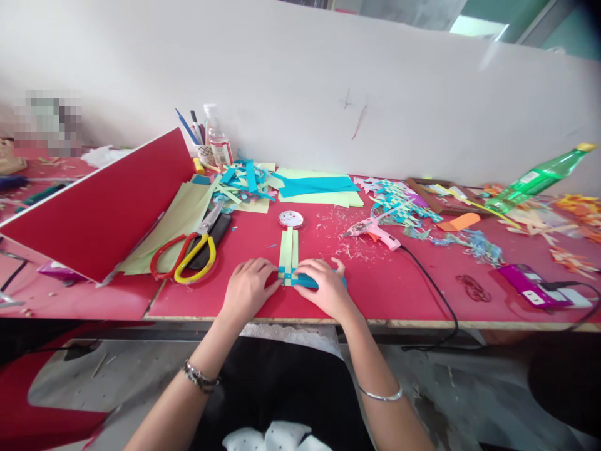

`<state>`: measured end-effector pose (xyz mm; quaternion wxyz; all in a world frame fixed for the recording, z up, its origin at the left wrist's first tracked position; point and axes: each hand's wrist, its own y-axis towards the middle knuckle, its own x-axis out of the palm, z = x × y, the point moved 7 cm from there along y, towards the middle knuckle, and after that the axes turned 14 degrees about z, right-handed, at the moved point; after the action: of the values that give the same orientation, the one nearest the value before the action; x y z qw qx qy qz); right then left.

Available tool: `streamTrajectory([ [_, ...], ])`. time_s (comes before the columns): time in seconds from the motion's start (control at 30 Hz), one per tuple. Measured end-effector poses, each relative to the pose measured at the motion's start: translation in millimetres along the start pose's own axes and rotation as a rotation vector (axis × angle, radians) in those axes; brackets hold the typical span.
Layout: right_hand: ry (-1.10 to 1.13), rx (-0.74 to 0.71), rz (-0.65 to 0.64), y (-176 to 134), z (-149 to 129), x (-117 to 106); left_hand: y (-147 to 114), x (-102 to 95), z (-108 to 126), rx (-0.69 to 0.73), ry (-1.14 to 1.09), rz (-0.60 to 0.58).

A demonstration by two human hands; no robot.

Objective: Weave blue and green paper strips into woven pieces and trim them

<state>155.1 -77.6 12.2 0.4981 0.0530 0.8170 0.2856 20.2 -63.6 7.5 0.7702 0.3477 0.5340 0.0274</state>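
Several pale green paper strips [288, 246] lie side by side on the red table, pointing away from me. Blue paper strips [304, 282] cross them near the table's front edge, passing over and under in a small woven patch. My left hand [251, 285] is bent at the left edge of this patch, thumb and fingertips closed on the strip ends. My right hand [328, 287] pinches the blue strips just right of the green ones, its little finger raised. The blue ends stick out under the right palm. Fingers partly hide the crossing.
Big scissors [195, 254] rest on a black case at left, near a red board [107, 207]. A small round lid [291, 218] sits beyond the strips. At right are a pink glue gun [375, 232], its cord, a purple power box [533, 286] and a tilted green bottle [539, 178].
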Motion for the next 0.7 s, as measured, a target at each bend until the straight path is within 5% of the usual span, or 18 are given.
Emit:
streamTrajectory([
  [0.7, 0.006, 0.008, -0.023, -1.5, 4.9, -0.4, 7.8, 7.8, 21.1, 0.179, -0.21, -0.195],
])
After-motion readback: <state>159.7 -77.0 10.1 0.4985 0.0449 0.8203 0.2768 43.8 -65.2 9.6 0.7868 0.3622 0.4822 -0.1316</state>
